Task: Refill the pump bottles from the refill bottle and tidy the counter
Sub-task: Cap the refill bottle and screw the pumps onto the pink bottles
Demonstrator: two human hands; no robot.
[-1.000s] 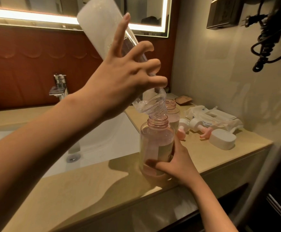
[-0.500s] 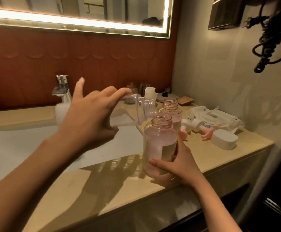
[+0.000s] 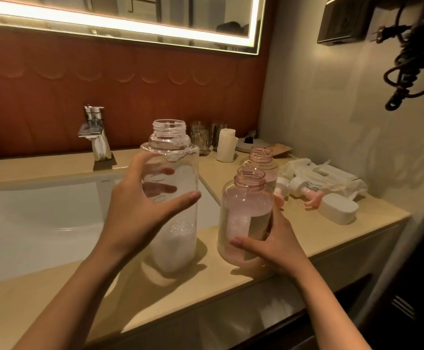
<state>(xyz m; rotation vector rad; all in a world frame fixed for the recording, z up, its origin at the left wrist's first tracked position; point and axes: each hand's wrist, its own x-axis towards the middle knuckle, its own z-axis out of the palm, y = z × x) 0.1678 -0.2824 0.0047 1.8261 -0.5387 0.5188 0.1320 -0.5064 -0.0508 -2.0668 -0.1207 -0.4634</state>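
- Left hand grips the clear refill bottle, fingers and thumb wrapped round its middle.
- Refill bottle is upright and uncapped, with white liquid low inside. It is at the worktop edge by the sink; cannot tell if the base touches.
- Right hand curls round the lower part of the front pink bottle, which stands on the worktop, open-necked and partly filled.
- Second pink bottle is just behind it, also open.
- Pump heads and a white cap lie to the right, near a wipes pack.
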